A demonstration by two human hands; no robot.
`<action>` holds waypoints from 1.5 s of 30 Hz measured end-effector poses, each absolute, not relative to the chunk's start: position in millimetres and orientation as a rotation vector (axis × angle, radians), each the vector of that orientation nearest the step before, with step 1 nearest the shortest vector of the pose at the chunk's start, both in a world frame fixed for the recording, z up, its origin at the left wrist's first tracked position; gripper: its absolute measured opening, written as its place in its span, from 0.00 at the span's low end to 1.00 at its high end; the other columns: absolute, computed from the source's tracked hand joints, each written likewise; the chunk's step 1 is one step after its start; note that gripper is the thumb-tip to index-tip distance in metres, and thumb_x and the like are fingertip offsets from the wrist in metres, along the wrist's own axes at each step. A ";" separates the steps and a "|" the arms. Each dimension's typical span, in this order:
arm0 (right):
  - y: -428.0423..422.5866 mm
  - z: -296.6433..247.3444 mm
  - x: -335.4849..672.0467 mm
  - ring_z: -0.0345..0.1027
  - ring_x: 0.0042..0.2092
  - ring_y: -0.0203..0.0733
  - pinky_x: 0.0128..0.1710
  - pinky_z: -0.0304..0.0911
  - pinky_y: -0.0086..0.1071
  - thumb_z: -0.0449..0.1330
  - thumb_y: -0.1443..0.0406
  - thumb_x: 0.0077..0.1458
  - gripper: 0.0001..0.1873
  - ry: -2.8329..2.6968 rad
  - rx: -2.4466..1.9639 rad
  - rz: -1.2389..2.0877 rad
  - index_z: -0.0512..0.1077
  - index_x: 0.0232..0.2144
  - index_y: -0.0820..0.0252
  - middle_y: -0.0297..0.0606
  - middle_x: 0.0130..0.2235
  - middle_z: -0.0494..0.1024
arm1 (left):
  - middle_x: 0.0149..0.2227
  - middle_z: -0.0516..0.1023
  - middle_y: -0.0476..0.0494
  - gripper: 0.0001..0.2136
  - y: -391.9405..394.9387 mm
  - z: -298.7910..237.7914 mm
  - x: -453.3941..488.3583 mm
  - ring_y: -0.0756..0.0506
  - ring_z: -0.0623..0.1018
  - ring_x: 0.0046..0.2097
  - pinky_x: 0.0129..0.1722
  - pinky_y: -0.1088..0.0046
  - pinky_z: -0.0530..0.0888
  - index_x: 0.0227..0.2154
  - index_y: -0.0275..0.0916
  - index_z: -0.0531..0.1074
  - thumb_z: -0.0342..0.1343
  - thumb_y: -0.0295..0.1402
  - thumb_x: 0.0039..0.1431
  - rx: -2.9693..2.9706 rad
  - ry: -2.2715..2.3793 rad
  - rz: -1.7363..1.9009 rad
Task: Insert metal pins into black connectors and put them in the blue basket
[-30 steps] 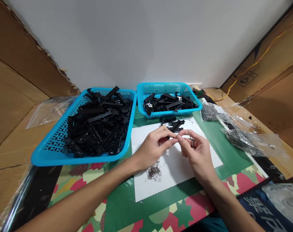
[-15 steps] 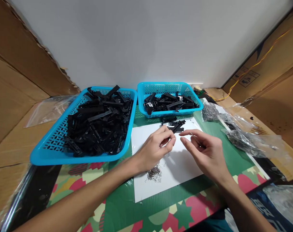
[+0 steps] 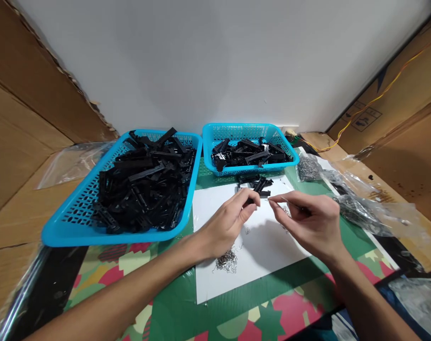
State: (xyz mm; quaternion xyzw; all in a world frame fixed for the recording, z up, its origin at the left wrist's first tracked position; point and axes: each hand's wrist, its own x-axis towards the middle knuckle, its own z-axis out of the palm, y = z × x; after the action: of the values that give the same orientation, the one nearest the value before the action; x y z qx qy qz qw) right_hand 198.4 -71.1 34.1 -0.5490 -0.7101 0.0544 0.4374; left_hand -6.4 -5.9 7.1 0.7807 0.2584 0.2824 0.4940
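Note:
My left hand [image 3: 229, 220] is closed, fingers and thumb curled round a black plastic part [image 3: 250, 202] that is mostly hidden. Close by on the right, my right hand [image 3: 308, 220] pinches with thumb and forefinger on a small thin metal wire piece, barely visible at the fingertips. Both hands are over a white sheet [image 3: 215, 289]. A pile of small bent wire pieces [image 3: 227, 261] lies by my left wrist, and more wire pieces [image 3: 285, 210] show behind my right fingers. Several black plastic parts [image 3: 256, 183] lie at the sheet's far edge.
A large blue basket [image 3: 64, 234] heaped with black parts stands on the left. A smaller blue basket [image 3: 251, 127] with black parts is at the back. Clear bags of metal pieces [image 3: 361, 215] lie on the right. Cardboard [image 3: 407, 156] and a white wall [image 3: 166, 61] surround the table.
My right hand has shifted slightly right, and its thumb and forefinger have come together. My left hand has turned a little, with the dark part now showing inside its fingers.

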 end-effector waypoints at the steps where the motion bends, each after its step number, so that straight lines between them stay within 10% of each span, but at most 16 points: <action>1: -70.5 30.8 195.8 0.43 0.22 0.32 0.22 0.45 0.30 0.65 0.66 0.62 0.06 -1.756 -1.350 0.095 0.82 0.33 0.57 0.23 0.19 0.51 | 0.39 0.70 0.49 0.06 -6.4 5.5 -5.7 0.48 0.72 0.39 0.43 0.69 0.70 0.47 0.43 0.66 0.47 0.37 0.78 1.836 0.636 0.715; 32: -65.6 37.0 206.9 0.58 0.20 0.31 0.22 0.50 0.29 0.60 0.72 0.65 0.11 -2.197 -1.181 0.280 0.83 0.37 0.59 0.31 0.23 0.77 | 0.35 0.73 0.53 0.11 -2.9 -3.5 -6.5 0.47 0.82 0.40 0.38 0.75 0.74 0.38 0.42 0.65 0.63 0.27 0.62 1.707 0.702 0.782; 45: -69.0 38.1 202.6 0.57 0.20 0.33 0.23 0.49 0.30 0.55 0.72 0.65 0.12 -2.339 -1.241 0.071 0.78 0.37 0.58 0.28 0.19 0.69 | 0.36 0.75 0.54 0.10 -5.4 -6.3 -5.2 0.47 0.82 0.41 0.38 0.73 0.72 0.37 0.42 0.66 0.63 0.26 0.62 1.820 0.726 0.874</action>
State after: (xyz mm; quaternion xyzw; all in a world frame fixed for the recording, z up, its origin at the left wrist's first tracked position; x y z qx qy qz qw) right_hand 202.6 -69.0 38.1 -0.4543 -0.8563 0.0260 0.2442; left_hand -5.2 -5.4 -6.3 0.7452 0.2973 0.3577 0.4778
